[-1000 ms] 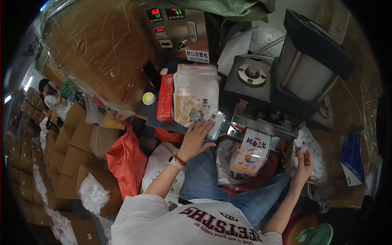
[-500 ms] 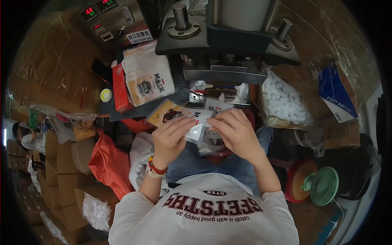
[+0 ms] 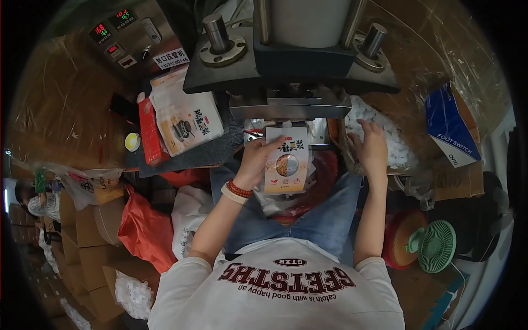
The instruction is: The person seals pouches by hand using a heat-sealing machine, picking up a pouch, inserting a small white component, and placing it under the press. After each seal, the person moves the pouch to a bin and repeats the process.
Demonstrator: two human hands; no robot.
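My left hand [image 3: 256,160] is closed on a printed flat pouch [image 3: 285,175], its thumb across the upper part. The pouch hangs upright in front of the press's metal jaw [image 3: 291,110], its top edge near the lower metal parts. At the pouch's top is a small whitish piece that I cannot make out clearly. My right hand [image 3: 373,147] is over a box of small white plastic pieces [image 3: 393,143], fingers apart and curved down, with nothing visible in them. Below the pouch, a red-rimmed container [image 3: 324,187] with clear wrapping sits between my knees.
Left of the press, a stack of printed pouches [image 3: 187,124] lies beside a red box [image 3: 151,129] and a round yellow-and-white item [image 3: 132,142]. A control box [image 3: 132,41] with lit digits stands behind. At right are a blue-and-white carton [image 3: 451,126] and green fan [image 3: 437,246].
My right hand has left the pouch and moved right to the box of white pieces. My left hand has turned the pouch from slanted to upright in front of the press.
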